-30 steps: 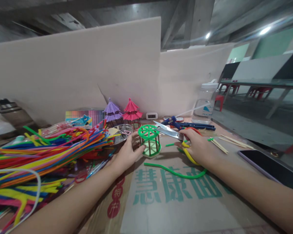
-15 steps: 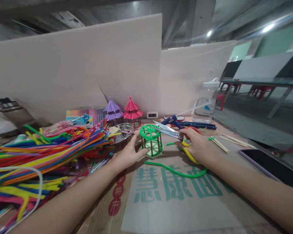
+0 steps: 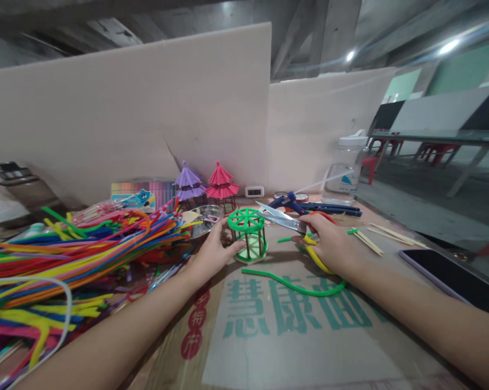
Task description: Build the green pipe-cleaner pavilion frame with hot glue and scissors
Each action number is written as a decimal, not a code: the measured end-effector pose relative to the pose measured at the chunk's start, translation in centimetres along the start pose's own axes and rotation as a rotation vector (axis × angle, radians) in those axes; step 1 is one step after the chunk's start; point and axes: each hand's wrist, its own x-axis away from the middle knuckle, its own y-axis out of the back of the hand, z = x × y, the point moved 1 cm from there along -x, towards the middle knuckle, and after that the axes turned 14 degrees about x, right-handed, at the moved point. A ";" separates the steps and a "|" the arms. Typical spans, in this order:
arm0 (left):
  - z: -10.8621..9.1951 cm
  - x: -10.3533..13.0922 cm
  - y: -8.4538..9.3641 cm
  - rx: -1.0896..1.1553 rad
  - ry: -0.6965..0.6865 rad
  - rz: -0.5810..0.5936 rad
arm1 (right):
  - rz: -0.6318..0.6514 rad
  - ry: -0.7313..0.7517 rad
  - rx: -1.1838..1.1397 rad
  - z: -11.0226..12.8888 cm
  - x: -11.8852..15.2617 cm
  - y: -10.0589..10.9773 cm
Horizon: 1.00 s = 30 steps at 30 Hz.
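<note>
A small round frame (image 3: pixel 246 219) with a green spoked top, dark posts and a pale green base stands upright on the table. My left hand (image 3: pixel 214 252) grips its left side between thumb and fingers. In my right hand (image 3: pixel 326 244) are scissors (image 3: pixel 283 219) with yellow and red handles; their blades are parted and point left, close to the frame's top right edge. A long green pipe cleaner (image 3: pixel 285 283) lies curved on the table below the frame, its right end near my right wrist. A shorter green piece (image 3: pixel 284 239) lies between the frame and my right hand.
Many coloured pipe cleaners (image 3: pixel 85 249) heap at left. Behind are purple (image 3: pixel 190 184) and pink (image 3: pixel 221 184) paper-roofed models, a metal bowl (image 3: pixel 204 230), a glue gun (image 3: pixel 291 202) and a clear bottle (image 3: pixel 342 173). Sticks (image 3: pixel 366 242) and a phone (image 3: pixel 451 279) lie at right.
The green frame has shifted slightly left, with my left hand on it. The scissors and my right hand have hardly moved.
</note>
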 end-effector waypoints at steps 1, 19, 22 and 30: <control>0.1 0.0 0.0 -0.011 0.011 0.005 | 0.003 -0.002 0.004 0.0 0.0 0.0; 0.2 0.4 0.3 0.111 0.016 0.218 | -0.014 0.013 0.011 -0.1 0.1 -0.1; 0.7 0.2 0.6 0.126 0.019 0.256 | -0.007 0.019 0.002 0.0 0.1 -0.1; -0.5 0.3 -0.1 -0.068 -0.120 0.190 | 0.032 0.012 0.009 0.0 0.0 0.0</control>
